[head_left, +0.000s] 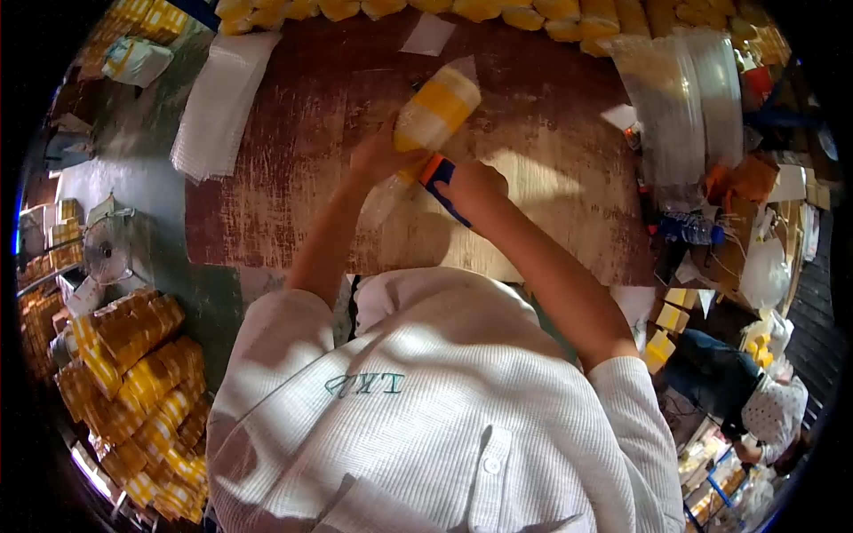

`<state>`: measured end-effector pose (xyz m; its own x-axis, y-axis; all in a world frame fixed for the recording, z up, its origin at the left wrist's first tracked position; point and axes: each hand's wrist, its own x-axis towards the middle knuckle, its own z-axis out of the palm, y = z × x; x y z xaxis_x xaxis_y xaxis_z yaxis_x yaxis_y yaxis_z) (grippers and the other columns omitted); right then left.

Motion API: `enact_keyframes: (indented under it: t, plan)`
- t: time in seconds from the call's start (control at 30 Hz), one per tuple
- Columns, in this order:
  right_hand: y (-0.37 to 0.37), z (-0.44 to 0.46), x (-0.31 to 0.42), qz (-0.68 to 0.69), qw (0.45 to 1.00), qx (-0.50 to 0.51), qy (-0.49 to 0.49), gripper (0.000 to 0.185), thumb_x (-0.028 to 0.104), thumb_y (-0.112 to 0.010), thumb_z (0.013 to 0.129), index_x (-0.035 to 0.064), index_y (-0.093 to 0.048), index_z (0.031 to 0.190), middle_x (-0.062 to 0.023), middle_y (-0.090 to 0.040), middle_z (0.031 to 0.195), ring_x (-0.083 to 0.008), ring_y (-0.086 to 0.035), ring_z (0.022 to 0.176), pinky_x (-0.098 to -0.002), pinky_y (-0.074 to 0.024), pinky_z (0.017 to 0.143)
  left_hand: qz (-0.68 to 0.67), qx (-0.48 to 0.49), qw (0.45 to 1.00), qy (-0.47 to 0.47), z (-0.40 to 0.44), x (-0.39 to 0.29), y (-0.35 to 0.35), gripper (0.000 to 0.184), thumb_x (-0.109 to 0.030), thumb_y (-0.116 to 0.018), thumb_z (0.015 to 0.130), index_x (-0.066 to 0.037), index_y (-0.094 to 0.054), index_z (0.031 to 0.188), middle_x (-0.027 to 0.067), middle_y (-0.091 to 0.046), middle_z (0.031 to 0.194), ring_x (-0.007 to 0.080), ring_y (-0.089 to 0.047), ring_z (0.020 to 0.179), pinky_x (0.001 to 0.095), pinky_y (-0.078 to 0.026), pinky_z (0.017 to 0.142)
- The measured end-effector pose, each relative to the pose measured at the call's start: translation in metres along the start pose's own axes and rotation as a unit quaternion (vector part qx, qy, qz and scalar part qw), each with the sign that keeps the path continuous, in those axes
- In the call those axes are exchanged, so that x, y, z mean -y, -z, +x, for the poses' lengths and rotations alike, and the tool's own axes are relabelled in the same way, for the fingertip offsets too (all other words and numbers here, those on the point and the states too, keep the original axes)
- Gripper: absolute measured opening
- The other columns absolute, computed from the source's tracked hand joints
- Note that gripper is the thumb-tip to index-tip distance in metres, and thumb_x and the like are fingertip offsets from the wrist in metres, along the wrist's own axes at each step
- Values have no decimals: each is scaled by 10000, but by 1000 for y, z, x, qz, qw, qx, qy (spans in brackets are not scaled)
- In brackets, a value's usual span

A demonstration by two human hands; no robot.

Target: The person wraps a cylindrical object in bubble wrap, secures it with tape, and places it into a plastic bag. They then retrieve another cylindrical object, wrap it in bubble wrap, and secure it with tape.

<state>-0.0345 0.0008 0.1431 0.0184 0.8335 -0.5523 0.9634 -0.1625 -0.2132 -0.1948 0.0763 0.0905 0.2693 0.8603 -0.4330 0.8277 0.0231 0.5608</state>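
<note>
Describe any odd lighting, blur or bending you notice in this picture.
Head view: strong fisheye distortion, with black corners and the fan squeezed near the left edge; patchy light on the table, brighter beside the right hand, dimmer toward the far side; bright streaks and soft shadows across the shirt; slight softness around the wrapped package, possibly motion blur.

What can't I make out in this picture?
Head view: what the wrapped package contains, hidden by its wrapping.
Head view: part of the left hand, behind the package.
Head view: part of the blue-and-orange tool, covered by the right hand.
Head view: the rest of the yellow packages, cut off by the top edge.
Head view: the other person's work, too small.
</note>
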Motion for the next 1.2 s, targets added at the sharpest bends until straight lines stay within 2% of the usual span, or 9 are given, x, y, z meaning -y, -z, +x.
enact_keyframes:
  t: [0.23,0.33,0.37,0.5,0.63,0.83,1.0,1.13,1.2]
  plan:
    - [15,14,13,-34,997,57,-36,434,457,-558,816,32,-647,832,-120,-641,794,-239,-628,734,-357,-501,618,-9,-45,998,-33,3,9,-6,1036,-576,-697,606,-58,-245,1381,197,-551,1164,325,-542,1061,383,-438,875]
    - [20,9,21,-23,998,45,-30,429,451,-570,807,34,-648,867,-130,-635,895,-237,-626,788,-353,-498,656,5,-36,998,-53,5,13,-6,1016,-561,-699,610,-66,-253,1377,190,-555,1158,328,-544,1050,390,-440,867]
    - [15,11,20,-55,998,7,-2,424,443,-573,806,34,-646,892,-129,-628,933,-234,-625,803,-351,-497,671,-1,-25,998,-50,6,15,-5,1014,-556,-702,608,-72,-253,1377,187,-558,1154,329,-544,1048,390,-440,866]
    - [15,24,29,-43,999,-6,4,433,447,-558,811,32,-640,907,-129,-628,940,-238,-627,801,-356,-499,668,10,13,999,-29,6,7,2,1013,-541,-710,601,-95,-245,1383,181,-571,1135,329,-548,1040,392,-442,863]
    - [9,33,33,-33,999,-4,3,442,451,-544,816,31,-635,921,-129,-628,948,-242,-628,798,-361,-501,666,8,-38,998,-44,3,3,-2,1011,-525,-709,603,-98,-235,1388,184,-572,1134,330,-548,1041,398,-442,859]
    - [0,41,38,-11,1000,-2,-6,456,456,-522,824,28,-627,943,-128,-628,959,-248,-630,794,-368,-503,662,13,-6,1000,2,7,6,-8,992,-473,-718,599,-142,-228,1395,169,-545,1185,316,-524,1085,400,-428,877]
    - [2,45,33,8,1000,-9,-15,468,460,-503,830,26,-620,961,-128,-628,969,-253,-632,790,-375,-505,659,65,-53,996,-32,4,2,-14,979,-434,-717,609,-160,-207,1398,148,-529,1209,322,-516,1094,403,-418,892]
    - [3,39,12,25,999,-26,-31,478,464,-489,835,24,-614,975,-127,-628,976,-257,-634,788,-380,-507,656,27,-22,999,-17,8,2,-11,964,-454,-724,609,-164,-236,1388,140,-510,1235,320,-505,1111,408,-416,896]
    - [2,36,2,29,998,-34,-43,483,466,-482,838,23,-612,983,-127,-629,980,-259,-635,786,-383,-507,655,-32,-28,997,-61,-1,0,-7,953,-480,-716,616,-158,-252,1383,139,-505,1243,315,-501,1119,402,-414,901]
